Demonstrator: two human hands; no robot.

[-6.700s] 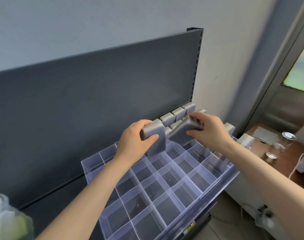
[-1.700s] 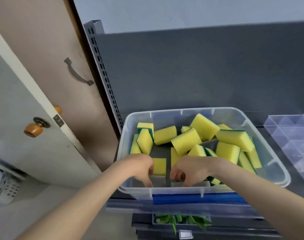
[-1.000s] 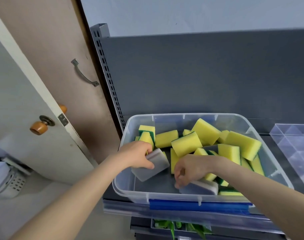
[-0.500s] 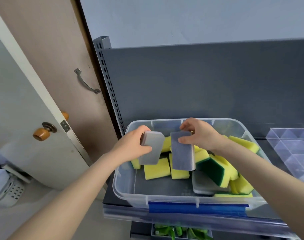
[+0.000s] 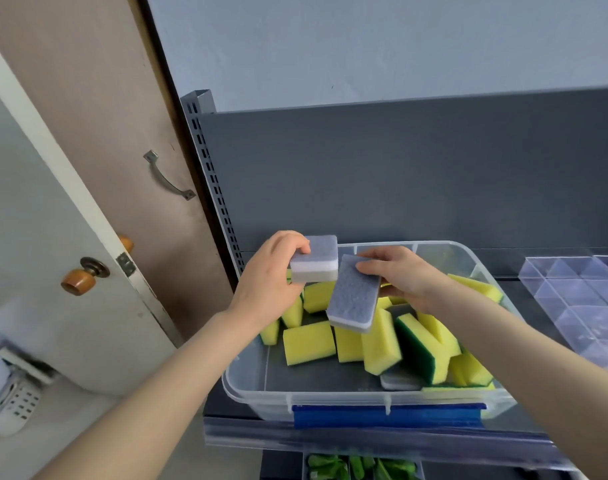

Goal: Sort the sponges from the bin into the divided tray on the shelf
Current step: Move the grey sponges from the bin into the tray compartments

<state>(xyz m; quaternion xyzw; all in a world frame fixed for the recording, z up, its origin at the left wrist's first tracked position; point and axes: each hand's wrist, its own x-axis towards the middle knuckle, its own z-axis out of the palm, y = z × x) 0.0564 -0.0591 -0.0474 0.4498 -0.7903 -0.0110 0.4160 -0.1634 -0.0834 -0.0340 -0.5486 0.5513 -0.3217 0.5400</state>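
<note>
A clear plastic bin (image 5: 247, 386) sits on the shelf, filled with several yellow-and-green sponges (image 5: 307, 342) and one more grey sponge (image 5: 397, 382) lying at the bottom. My left hand (image 5: 266, 284) grips a grey-and-white sponge (image 5: 316, 259) above the bin's back left corner. My right hand (image 5: 397, 277) pinches a second grey sponge (image 5: 352, 297) by its upper end, tilted, over the middle of the bin. The divided clear tray (image 5: 586, 306) lies on the shelf to the right of the bin, only its left part in view.
A dark grey back panel (image 5: 399, 174) rises behind the shelf, with a slotted upright (image 5: 209, 168) at its left. A door with an orange knob (image 5: 77, 280) and a brown cabinet door (image 5: 122, 133) stand to the left. Green items (image 5: 358, 467) lie in a lower tray.
Both hands reached into the bin, each took a grey sponge from the bottom, and lifted it up above the yellow sponges. In the oldest frame they were at the divided tray.
</note>
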